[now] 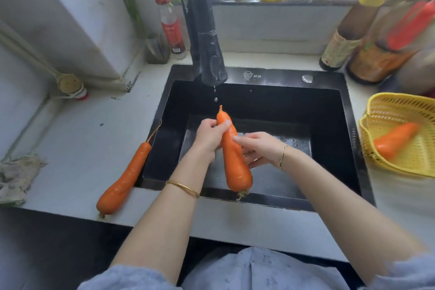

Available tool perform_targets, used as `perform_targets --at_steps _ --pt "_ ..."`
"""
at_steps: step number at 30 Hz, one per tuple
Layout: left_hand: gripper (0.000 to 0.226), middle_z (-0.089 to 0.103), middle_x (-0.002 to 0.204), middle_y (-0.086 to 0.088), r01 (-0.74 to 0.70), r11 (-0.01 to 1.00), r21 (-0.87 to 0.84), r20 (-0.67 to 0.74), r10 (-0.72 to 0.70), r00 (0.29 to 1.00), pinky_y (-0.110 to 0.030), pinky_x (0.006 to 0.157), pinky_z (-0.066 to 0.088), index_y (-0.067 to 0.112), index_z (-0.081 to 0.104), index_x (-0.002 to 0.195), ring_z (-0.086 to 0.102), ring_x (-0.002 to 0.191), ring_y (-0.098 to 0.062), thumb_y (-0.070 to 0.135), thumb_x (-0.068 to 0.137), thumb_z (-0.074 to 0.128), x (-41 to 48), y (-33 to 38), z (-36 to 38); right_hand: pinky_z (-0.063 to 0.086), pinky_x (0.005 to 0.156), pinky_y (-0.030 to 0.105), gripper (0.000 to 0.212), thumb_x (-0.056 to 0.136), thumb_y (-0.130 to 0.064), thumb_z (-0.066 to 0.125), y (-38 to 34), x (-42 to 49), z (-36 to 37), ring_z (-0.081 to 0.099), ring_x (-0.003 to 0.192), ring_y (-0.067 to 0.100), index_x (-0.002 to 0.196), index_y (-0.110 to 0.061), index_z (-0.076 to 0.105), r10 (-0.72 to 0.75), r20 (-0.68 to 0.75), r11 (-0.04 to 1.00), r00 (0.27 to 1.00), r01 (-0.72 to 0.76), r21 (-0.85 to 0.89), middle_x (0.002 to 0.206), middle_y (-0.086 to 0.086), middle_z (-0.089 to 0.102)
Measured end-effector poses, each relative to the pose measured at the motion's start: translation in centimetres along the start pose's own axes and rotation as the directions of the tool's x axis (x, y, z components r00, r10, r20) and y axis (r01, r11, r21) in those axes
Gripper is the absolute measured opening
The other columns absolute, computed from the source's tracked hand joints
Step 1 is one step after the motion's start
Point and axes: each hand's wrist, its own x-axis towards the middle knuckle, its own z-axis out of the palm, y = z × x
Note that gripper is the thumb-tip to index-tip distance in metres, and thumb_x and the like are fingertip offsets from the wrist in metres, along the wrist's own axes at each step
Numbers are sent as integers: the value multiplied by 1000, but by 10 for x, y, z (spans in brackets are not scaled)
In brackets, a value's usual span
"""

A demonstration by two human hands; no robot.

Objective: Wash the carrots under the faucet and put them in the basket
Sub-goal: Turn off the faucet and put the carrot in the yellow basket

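Note:
Over the black sink (329, 106) I hold a big orange carrot (235, 165), its thin tip pointing up toward the black faucet (210, 63), which only drips. My left hand (209, 135) grips the carrot near its tip. My right hand (260, 148) wraps the carrot's middle from the right, fingers curled behind it. A second carrot (124, 181) lies on the counter at the sink's left edge. A third carrot (395, 140) lies inside the yellow basket (386, 106) at the right.
Sauce bottles (353, 40) crowd the counter's back right corner. A red-capped bottle (171, 28) stands behind the faucet on the left. A crumpled rag (16, 179) lies on the counter's left edge. More jars line the window ledge (282, 2).

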Motion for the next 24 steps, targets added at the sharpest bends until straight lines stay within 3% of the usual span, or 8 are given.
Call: perform_targets --at_steps 1,4,8,12,18,20,22,24 --pt "41 64 120 -17 3 1000 -13 21 -2 1000 -36 77 57 4 53 125 66 104 -29 27 93 65 0 5 12 57 85 45 34 91 -46 58 2 -8 -8 67 101 35 108 -17 64 -3 -20 1000 1000 3 -5 121 23 61" --pt "42 62 121 -19 5 1000 -15 88 -4 996 -38 79 58 1 51 125 66 107 -31 24 93 66 0 16 49 56 66 25 21 89 -44 62 12 -26 -31 64 101 23 99 -27 58 -19 -83 997 996 12 -78 122 16 63" --pt "32 62 119 -18 20 1000 -8 166 -18 986 -44 88 57 5 49 116 65 107 -32 21 94 65 -8 24 88 53 70 25 28 86 -37 68 30 -43 -55 62 82 13 104 -17 59 -31 -208 998 978 18 -64 104 5 65" --pt "41 65 117 -18 43 999 18 257 -46 965 -39 84 59 -1 51 127 69 99 -29 23 95 63 -16 31 116 48 61 21 30 85 -35 70 43 -59 -76 59 76 9 104 -15 61 -26 -305 1000 952 26 -7 90 -1 62" --pt "20 65 108 -15 81 996 30 303 -86 949 -30 75 56 11 51 116 68 95 -24 26 103 47 -32 39 150 52 74 33 37 86 -32 67 57 -84 -111 64 91 23 114 -10 58 63 -387 931 920 85 355 102 8 64" --pt "10 58 94 -9 77 995 55 313 -91 945 -28 70 53 13 53 100 61 85 -20 19 103 46 -36 39 162 52 75 34 30 86 -30 67 60 -95 -128 64 85 21 106 -10 58 94 -437 868 894 141 476 96 7 64" --pt "25 42 81 -5 58 994 97 351 -88 932 -26 65 46 20 44 76 45 77 -20 9 99 43 -41 42 176 52 73 35 37 85 -31 68 63 -108 -148 63 80 21 111 -7 57 144 -503 783 852 212 584 93 7 64" --pt "30 40 80 -5 21 989 148 376 -76 923 -27 66 47 22 41 71 42 81 -22 6 97 42 -47 45 191 51 66 34 47 84 -34 68 68 -120 -168 62 77 23 119 -6 54 222 -578 732 785 257 630 95 9 63"
